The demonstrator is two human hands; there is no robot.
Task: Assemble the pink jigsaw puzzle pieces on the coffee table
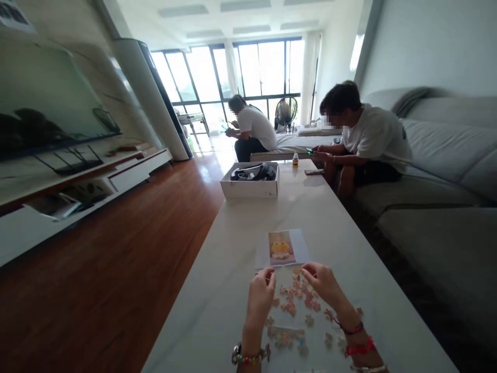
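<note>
The left hand [262,286] and right hand [323,281] curl as if pinching; whether either grips anything I cannot tell. Best match puzzle pieces [289,307] against the printed picture [281,248].

Looks like a living rm in a home, b/c there's a long white table [205,305] w/ a big soft gray sofa [442,155] to its right. Left of the table is a big TV [46,93] above a low cabinet [135,173], w/ brown floor [116,228] btwn. Past the table's far end: big windows [272,67] & a round-backed chair [286,111]. A person [380,134] sits on the sofa, nr the table.
</note>
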